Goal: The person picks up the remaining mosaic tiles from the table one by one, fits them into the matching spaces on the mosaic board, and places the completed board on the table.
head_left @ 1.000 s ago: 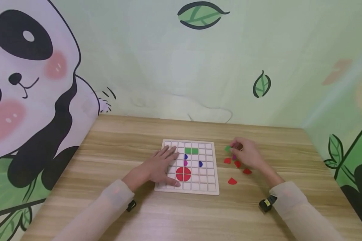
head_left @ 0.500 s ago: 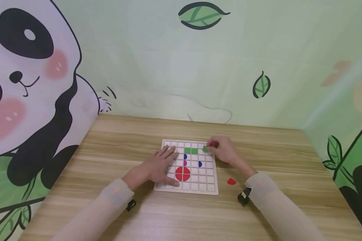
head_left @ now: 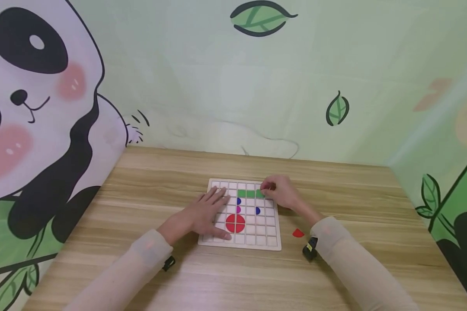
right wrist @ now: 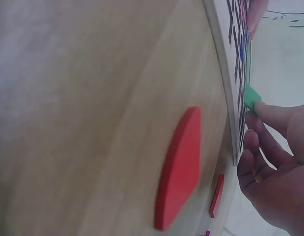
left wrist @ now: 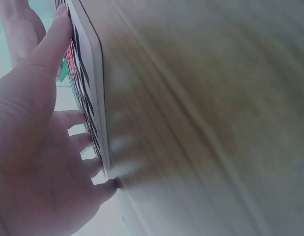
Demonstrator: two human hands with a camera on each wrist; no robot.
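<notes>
A white grid board [head_left: 260, 242] lies on the table. My left hand [head_left: 202, 216] rests flat with spread fingers on its left side. At the board's upper right, my right hand [head_left: 281, 191] pinches a green piece [right wrist: 252, 97] between thumb and fingers. In the head view that piece is at the right end of a row with two green squares [head_left: 246, 193]. Below the row are a blue half circle [head_left: 239, 201], a magenta piece [head_left: 238, 209] and, apart to the right, another blue half circle [head_left: 258, 211]. Several red quarter pieces form a circle [head_left: 235, 223].
A red fan-shaped piece [head_left: 298, 233] lies right of the board. The right wrist view shows another red piece [right wrist: 217, 195] and a bit of magenta [right wrist: 207, 233] farther along the wooden table [head_left: 218, 280]. A mural wall [head_left: 202, 86] stands behind the table.
My right hand has carried the green piece leftward from the loose pieces onto the board, up against the green row. The left hand has stayed in place.
</notes>
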